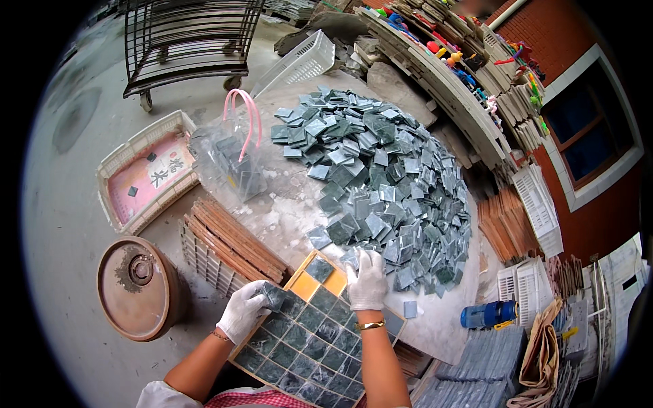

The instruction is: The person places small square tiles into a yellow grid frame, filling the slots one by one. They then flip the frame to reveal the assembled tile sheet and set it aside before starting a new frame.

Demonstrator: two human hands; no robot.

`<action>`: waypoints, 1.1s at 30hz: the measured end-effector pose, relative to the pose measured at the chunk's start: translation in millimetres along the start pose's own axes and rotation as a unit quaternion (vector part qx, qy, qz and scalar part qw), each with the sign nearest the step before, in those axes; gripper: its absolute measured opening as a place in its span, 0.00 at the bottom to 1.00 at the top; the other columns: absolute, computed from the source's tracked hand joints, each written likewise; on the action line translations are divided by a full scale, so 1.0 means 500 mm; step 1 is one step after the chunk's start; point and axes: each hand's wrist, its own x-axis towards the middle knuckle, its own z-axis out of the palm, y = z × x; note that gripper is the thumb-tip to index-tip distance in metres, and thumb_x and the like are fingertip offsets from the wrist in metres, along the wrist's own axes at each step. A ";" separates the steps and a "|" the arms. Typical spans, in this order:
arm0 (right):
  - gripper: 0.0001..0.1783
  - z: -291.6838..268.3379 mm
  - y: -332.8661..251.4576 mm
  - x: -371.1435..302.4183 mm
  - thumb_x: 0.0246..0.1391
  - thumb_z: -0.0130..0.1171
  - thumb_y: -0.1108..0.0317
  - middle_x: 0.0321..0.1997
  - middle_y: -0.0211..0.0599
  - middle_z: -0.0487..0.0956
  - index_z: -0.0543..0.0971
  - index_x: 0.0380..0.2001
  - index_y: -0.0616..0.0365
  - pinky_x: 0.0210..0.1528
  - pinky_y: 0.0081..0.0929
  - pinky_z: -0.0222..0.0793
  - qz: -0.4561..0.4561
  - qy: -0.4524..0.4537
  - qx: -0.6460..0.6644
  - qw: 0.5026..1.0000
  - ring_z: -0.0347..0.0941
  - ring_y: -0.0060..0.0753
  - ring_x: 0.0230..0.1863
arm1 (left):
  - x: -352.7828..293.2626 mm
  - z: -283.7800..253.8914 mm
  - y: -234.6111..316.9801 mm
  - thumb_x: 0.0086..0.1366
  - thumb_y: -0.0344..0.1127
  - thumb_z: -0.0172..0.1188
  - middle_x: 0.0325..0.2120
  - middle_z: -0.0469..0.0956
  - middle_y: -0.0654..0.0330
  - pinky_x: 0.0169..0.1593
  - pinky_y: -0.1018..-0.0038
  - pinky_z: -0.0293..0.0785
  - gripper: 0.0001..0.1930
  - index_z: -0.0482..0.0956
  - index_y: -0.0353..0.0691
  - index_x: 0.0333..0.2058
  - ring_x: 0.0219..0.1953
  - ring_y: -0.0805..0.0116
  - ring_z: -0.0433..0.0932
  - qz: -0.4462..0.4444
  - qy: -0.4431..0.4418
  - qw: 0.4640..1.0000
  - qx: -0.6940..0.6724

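Observation:
A wooden grid tray [304,285] with a yellow base lies tilted in front of me, most of its squares filled with dark green stone tiles [315,347]. One tile [320,269] sits in the far corner square, beside bare yellow squares. My left hand [239,314], in a white glove, pinches a dark stone tile [274,297] at the tray's left edge. My right hand [368,281], also gloved, is at the tray's far right edge, fingers bent around a grey-green tile [350,258], partly hidden. Beyond it spreads a large heap of loose tiles [381,170].
The heap lies on a pale, dusty table [289,221], with a clear bag with pink handles [235,160]. To the left are a cream crate [112,194], a lidded brown bucket [136,289] and stacked wooden boards [235,238]. A blue bottle [488,313] and grey slab stacks [483,364] stand right.

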 end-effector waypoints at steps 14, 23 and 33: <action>0.33 0.033 -0.095 0.011 0.37 0.71 0.60 0.45 0.50 0.76 0.71 0.48 0.59 0.47 0.40 0.70 0.118 -0.237 0.089 0.960 0.73 0.51 0.45 | 0.010 0.024 -0.049 0.60 0.27 0.55 0.37 0.78 0.52 0.43 0.74 0.75 0.17 0.73 0.33 0.49 0.37 0.67 0.79 0.125 -0.016 0.956 0.263; 0.22 0.098 -0.031 0.017 0.56 0.52 0.48 0.33 0.52 0.79 0.80 0.40 0.54 0.39 0.47 0.70 0.070 -0.201 0.096 0.972 0.75 0.58 0.36 | 0.012 0.050 -0.053 0.61 0.26 0.53 0.35 0.79 0.54 0.39 0.75 0.76 0.17 0.72 0.33 0.50 0.32 0.72 0.78 0.089 -0.019 0.961 0.261; 0.18 0.031 0.022 -0.006 0.60 0.47 0.71 0.37 0.33 0.75 0.68 0.53 0.60 0.18 0.13 0.65 0.198 -0.227 0.480 0.824 0.69 0.16 0.20 | 0.052 0.044 -0.042 0.62 0.21 0.46 0.45 0.71 0.58 0.45 0.77 0.76 0.25 0.60 0.30 0.60 0.43 0.75 0.73 0.055 -0.068 0.993 0.077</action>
